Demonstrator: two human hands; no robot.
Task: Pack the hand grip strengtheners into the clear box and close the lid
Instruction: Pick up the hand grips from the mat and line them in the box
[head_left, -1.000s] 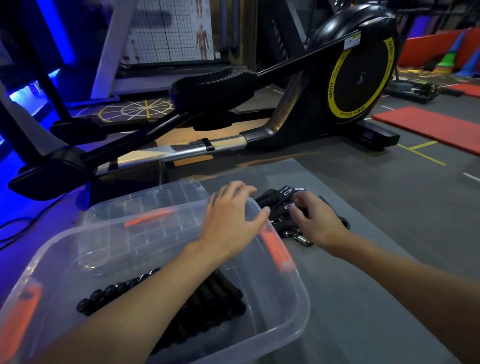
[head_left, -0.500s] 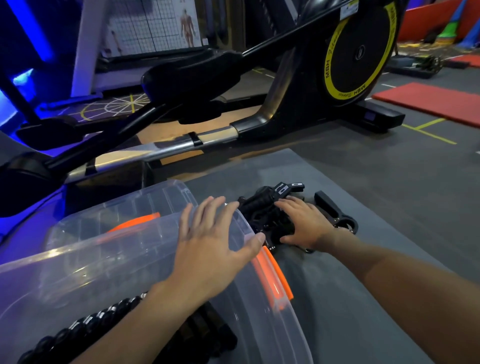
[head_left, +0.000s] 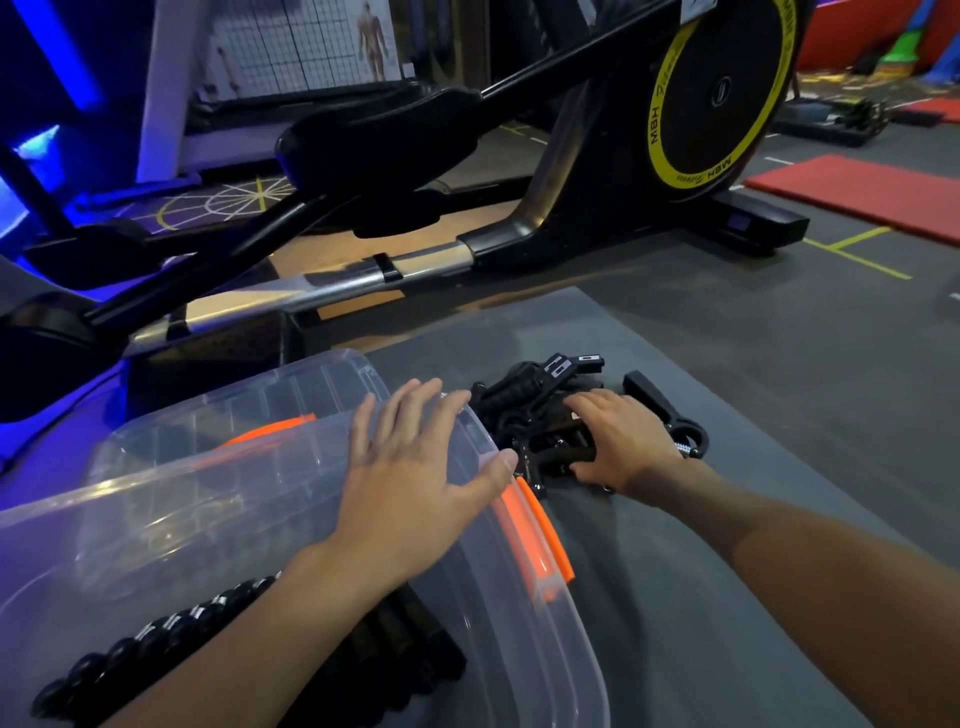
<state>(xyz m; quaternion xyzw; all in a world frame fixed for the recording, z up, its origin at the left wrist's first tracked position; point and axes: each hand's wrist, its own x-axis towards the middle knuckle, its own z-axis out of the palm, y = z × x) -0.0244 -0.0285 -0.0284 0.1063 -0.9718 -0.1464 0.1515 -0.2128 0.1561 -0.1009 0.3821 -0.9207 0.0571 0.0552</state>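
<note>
A pile of black hand grip strengtheners (head_left: 524, 395) lies on the grey mat just right of the clear box (head_left: 156, 525). My right hand (head_left: 618, 441) rests on the pile, its fingers and thumb curled around one black handle. One more strengthener (head_left: 670, 410) lies apart behind that hand. My left hand (head_left: 415, 483) is spread flat over the box's far right rim and holds nothing. Several black strengtheners (head_left: 410, 660) lie inside the box, partly hidden by my left forearm. The clear lid (head_left: 234, 400) lies behind the box.
An orange latch (head_left: 540, 540) sits on the box's right end. The grey mat (head_left: 727, 597) stretches to the right. A black and yellow elliptical trainer (head_left: 717, 98) with a steel rail (head_left: 332, 286) stands close behind. A red mat (head_left: 857, 192) lies far right.
My right hand has settled on the pile and closed around a handle. My left hand has slid along the box's rim with its fingers spread. The view has come closer.
</note>
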